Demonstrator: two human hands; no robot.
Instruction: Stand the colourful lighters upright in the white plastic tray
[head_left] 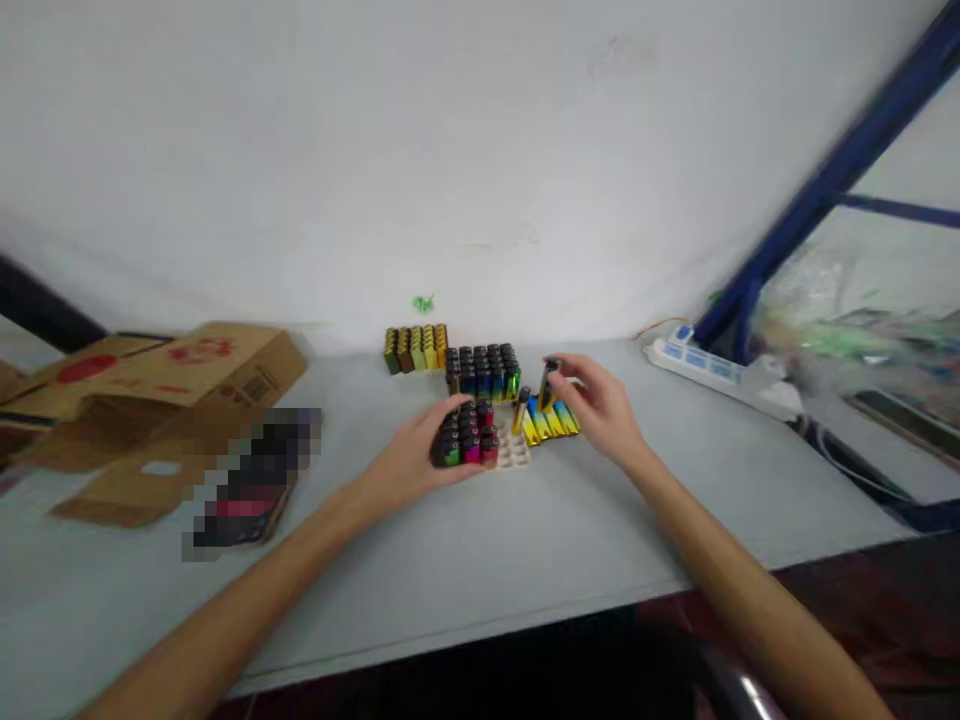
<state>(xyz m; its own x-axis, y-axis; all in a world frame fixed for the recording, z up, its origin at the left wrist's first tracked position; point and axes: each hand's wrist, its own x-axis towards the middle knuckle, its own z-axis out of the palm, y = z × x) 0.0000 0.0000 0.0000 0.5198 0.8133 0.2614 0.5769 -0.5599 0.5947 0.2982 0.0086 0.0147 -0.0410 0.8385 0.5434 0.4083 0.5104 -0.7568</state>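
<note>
My left hand (409, 448) is curved around several dark-topped lighters (470, 448) with green, pink and red bodies, which stand upright in a pale tray (514, 452). The tray's right part shows bare holes. One golden lighter (520, 408) stands at its right back edge, slightly tilted. Between the thumb and fingers of my right hand (600, 400) is a dark-topped lighter (549, 382), raised above the table. Below it, several yellow-and-blue lighters (551, 425) lie side by side, just right of the tray.
Behind the tray stand a block of black-topped lighters (484, 372) and a yellow-topped group (417, 348). Opened cardboard boxes (225, 375) and a blurred-out item (255, 480) lie at left. A white power strip (720, 375) is at right, by a blue metal frame (810, 190).
</note>
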